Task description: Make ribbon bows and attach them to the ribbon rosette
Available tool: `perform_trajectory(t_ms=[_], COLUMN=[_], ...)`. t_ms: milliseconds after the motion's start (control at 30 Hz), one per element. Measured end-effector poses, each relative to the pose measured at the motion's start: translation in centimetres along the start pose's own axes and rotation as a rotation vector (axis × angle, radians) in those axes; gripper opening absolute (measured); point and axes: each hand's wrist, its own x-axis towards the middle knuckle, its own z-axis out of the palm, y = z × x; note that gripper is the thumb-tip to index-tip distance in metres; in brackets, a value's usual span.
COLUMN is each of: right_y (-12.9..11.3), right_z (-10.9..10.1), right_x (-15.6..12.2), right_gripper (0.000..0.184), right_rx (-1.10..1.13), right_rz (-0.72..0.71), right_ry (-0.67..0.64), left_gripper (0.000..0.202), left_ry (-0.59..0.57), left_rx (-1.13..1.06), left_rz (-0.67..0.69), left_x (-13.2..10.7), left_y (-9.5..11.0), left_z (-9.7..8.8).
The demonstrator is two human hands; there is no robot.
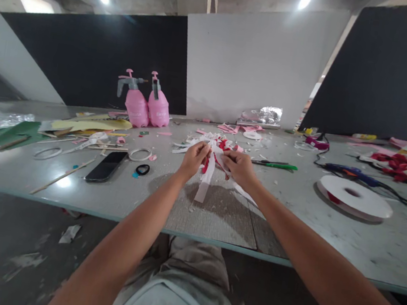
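Near the middle of the table, both hands pinch white ribbon (204, 185) that hangs down between them and rests its cut end on the tabletop. My left hand (194, 160) is closed on the ribbon, thumb against forefinger. Closed in the same way, my right hand (239, 167) grips a white ribbon a short way to the right. Behind the fingers lies a bunch of red and white ribbon pieces (220, 142), partly hidden by my hands. Green-handled scissors (281, 166) lie just right of my right hand.
Right: a white ribbon spool (356, 198), a corded blue glue gun (352, 173) and a red-white ribbon pile (406, 167). Left: a phone (106, 166), a black tape roll (142, 169), a wooden stick (61, 177) and two pink spray bottles (137, 108). The table's front edge (213, 245) runs before me.
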Motion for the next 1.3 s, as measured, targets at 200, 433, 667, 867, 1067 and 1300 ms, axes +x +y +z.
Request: perform_trajectory(t_ms=[200,433,667,867,1067,1300], right_y=[0.5,0.1,-0.1,0.2,0.5,0.4], right_z=[-0.1,-0.1,-0.2,0.0,0.1,0.0], right_x=[0.1,0.0,0.1,0.2,0.0,0.0], right_gripper=[0.031,0.033,0.03,0.032,0.038,0.039], right_rx=[0.005,0.004,-0.045,-0.034,-0.014,-0.117], right_rz=[0.001,0.02,0.016,-0.006,-0.006,-0.006], right_ry=[0.013,0.043,0.101,0.049,-0.017,-0.019], left_gripper=[0.029,0.028,0.037,0.048,0.037,0.032], left_ry=[0.035,-0.007,-0.021,-0.125,-0.103,-0.158], left_rx=[-0.026,-0.062,-0.201,-0.159,-0.172,-0.179], left_rz=[-0.034,-0.049,-0.134,-0.286,-0.248,-0.244], left_x=[0.1,0.0,-0.2,-0.4,-0.3,-0.3], left_y=[0.2,0.4,0.3,0.8,0.5,0.0], left_z=[0.2,0.3,0.5,0.9,0.9,1.1])
